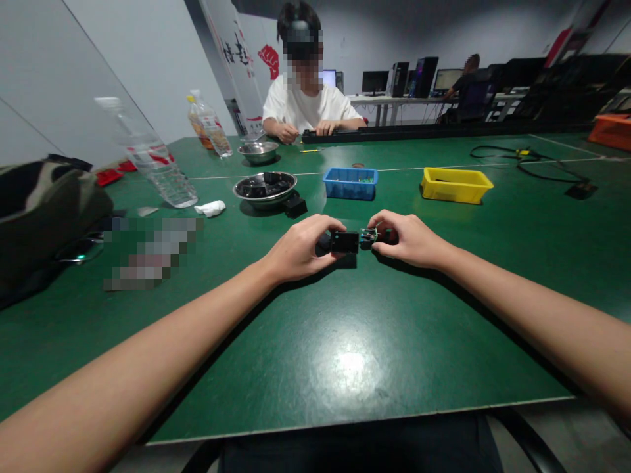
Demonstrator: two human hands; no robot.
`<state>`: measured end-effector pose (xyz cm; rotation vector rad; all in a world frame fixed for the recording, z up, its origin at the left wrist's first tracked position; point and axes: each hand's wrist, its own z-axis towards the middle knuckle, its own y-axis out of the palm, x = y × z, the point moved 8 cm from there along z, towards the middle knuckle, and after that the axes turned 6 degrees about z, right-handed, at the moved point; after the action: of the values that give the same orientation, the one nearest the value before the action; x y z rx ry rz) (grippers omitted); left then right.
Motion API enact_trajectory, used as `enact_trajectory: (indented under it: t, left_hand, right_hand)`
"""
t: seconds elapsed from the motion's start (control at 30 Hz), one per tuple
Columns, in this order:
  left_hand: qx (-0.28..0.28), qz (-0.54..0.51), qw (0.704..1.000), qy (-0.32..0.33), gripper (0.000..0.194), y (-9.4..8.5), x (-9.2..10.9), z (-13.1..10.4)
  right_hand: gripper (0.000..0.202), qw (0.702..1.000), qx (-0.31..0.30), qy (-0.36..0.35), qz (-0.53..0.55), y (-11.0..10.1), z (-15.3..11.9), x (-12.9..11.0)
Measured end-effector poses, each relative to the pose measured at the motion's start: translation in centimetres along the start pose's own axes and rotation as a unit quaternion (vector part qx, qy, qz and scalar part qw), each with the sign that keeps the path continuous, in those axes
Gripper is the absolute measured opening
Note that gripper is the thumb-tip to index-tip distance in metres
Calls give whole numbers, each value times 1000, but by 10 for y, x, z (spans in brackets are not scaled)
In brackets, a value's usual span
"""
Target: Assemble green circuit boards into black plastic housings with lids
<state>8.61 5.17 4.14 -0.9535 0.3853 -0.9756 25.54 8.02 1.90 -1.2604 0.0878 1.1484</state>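
Between thumb and fingers, my left hand (303,248) grips a black rectangular plastic housing (345,242) just above the green table. Facing it, my right hand (410,240) is closed on a small black part with green and metallic bits (367,238), perhaps a small electronic assembly. A narrow gap separates the two pieces. Beyond my left hand, another black block (296,206) lies beside a steel bowl (239,196) that holds several black pieces.
Past my hands stand a blue bin (350,190) with small green bits and a yellow bin (456,190). Bottles (158,164) and a camouflage bag (59,203) are at left. A black cable (552,172) lies at right. A person in white (310,105) works opposite.
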Motion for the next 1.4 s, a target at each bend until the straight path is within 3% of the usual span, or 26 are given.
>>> enact_trajectory:
  t: [0.37,0.53,0.63,0.77,0.9,1.4]
  left_hand:
    - [-22,8,999,-24,28,4,-2,1]
    - [-27,16,999,-20,32,6,-2,1]
    - [-30,19,999,-10,31,7,0,1]
    - [-33,33,999,1,29,8,2,0]
    - [-38,40,998,6,27,9,2,0]
    - [-41,43,998,6,28,8,2,0]
  right_hand:
    - [33,999,42,-10,-4,-6,0,0]
    - [42,990,118,-82,9,-18,-7,-21]
    - [39,981,134,-137,2,-17,-11,-39]
    - [33,974,101,-197,-47,-4,-13,-54]
    - [31,971,52,-221,-72,8,-13,-55]
    - [17,962,54,-256,-76,7,-14,-56]
